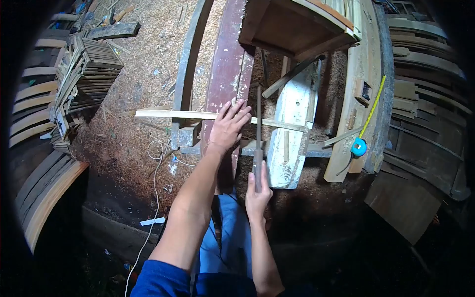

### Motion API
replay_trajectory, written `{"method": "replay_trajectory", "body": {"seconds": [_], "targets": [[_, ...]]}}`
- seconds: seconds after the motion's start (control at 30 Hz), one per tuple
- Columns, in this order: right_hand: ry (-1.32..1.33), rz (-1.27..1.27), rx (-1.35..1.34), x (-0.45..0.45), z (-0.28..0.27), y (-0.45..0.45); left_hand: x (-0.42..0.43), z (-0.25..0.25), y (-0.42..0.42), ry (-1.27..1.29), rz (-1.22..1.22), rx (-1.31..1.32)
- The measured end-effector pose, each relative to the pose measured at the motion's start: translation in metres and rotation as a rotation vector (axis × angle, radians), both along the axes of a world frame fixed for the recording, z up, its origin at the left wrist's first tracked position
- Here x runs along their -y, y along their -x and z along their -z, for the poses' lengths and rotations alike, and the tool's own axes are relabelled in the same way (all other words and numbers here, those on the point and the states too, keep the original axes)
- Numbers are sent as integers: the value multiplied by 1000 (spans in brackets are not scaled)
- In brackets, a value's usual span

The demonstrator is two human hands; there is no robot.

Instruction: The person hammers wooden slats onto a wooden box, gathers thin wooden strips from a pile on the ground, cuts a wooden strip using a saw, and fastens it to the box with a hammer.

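Note:
A long, narrow wooden strip (173,114) lies crosswise over a maroon plank (225,67) with chipped paint. My left hand (230,123) rests on the strip where it crosses this plank, fingers stretched out and pressing from above. Just right of it, my right hand (259,193) is closed around the grey handle of a saw (258,116), its blade seen edge-on and pointing away from me. The blade crosses the strip between the plank and a whitish board (294,109), on which the strip's right end lies. A short wooden stick (286,146) sits on that board.
A wooden drawer-like box (297,29) stands at the far end. On the right, a teal tape measure (358,147) has its yellow tape pulled out along a beam (341,161). Slatted pieces (99,64) are stacked at left. A white cable (156,193) trails over the sawdust-covered floor.

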State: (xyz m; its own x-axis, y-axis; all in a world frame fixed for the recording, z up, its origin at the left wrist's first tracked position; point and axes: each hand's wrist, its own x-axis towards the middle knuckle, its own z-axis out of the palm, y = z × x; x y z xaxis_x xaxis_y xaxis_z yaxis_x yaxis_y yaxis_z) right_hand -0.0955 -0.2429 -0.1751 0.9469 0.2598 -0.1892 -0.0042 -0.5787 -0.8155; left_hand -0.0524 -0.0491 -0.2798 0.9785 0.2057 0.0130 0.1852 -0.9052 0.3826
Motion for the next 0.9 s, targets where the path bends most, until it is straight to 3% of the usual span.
{"method": "replay_trajectory", "body": {"seconds": [0.07,0.2,0.37,0.5,0.53,0.6,0.73,0.83,0.9], "targets": [[-23,66,-131,-7,-16,-4,-1,-10,3,22,20,-57],[-1,81,39,-26,-8,-14,0,2,-3,-82,17,-34],[-5,34,-46,15,-25,1,-2,-4,-2,-87,17,-101],[-3,16,20,-7,-23,-25,1,-4,-2,-84,9,-104],[7,34,-109,-13,-26,-29,3,0,-2,-86,13,-105],[20,43,-83,-7,-22,-15,1,9,0,-171,18,-33],[-32,127,-180,12,-33,6,2,-3,-2,6,-25,-58],[12,19,-32,4,-22,-14,1,3,-3,-73,-14,-36],[-29,40,-77,15,-27,-10,1,2,-3,-71,23,-35]]}}
